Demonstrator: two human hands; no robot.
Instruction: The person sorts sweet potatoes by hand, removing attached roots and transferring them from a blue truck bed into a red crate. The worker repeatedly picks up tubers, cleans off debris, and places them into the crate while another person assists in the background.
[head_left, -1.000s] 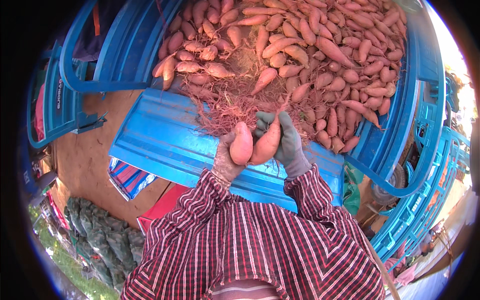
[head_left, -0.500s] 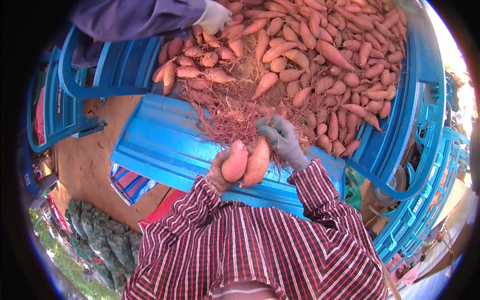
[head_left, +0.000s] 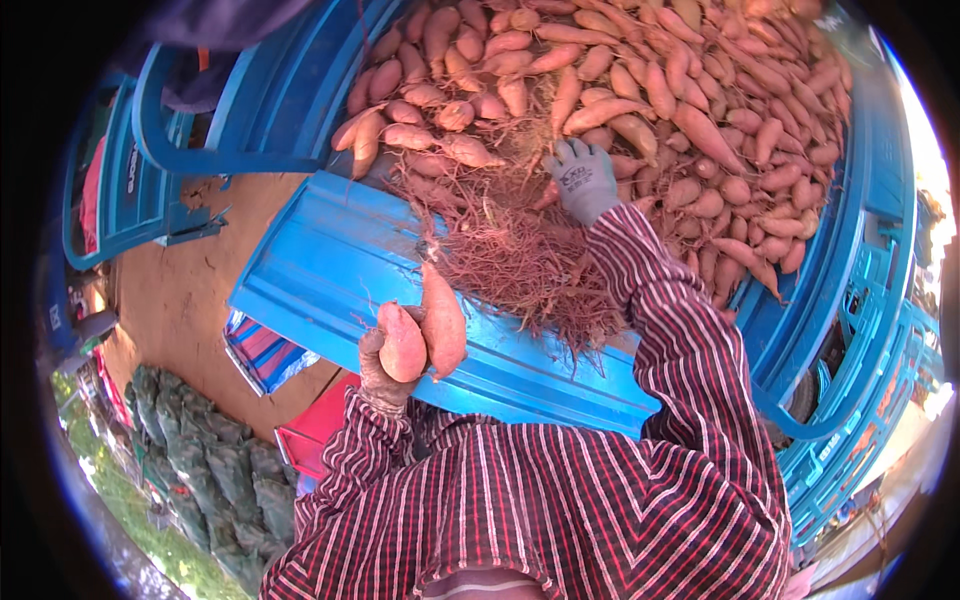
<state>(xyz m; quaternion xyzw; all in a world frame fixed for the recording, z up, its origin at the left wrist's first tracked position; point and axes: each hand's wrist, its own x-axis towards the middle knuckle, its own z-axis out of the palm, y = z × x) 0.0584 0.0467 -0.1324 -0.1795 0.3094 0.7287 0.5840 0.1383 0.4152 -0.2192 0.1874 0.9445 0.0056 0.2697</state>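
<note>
My left hand [head_left: 382,370], in a soiled glove, grips two sweet potatoes, a rounded one [head_left: 402,343] and a longer one with a stringy tip [head_left: 443,326], above the blue lowered tailgate [head_left: 290,240]. Higher and to the right, my right hand [head_left: 585,182], in a grey glove, reaches palm down into the pile of sweet potatoes [head_left: 700,140], its fingers apart and slightly bent; whether the fingertips touch a potato is unclear. Beside it lies a tangled mass of thin reddish roots [head_left: 520,260].
Another person's purple sleeve [head_left: 220,30] shows at top left, near blue rails [head_left: 150,110]. Below are brown ground [head_left: 200,300], a striped bag [head_left: 262,350], a red object [head_left: 320,425] and dark green sacks [head_left: 200,470]. More blue railing [head_left: 860,420] stands at the right.
My right hand left the held potatoes and moved up into the pile. My left hand moved left and down with both. The other person's white-gloved hand appeared half a second ago, then withdrew.
</note>
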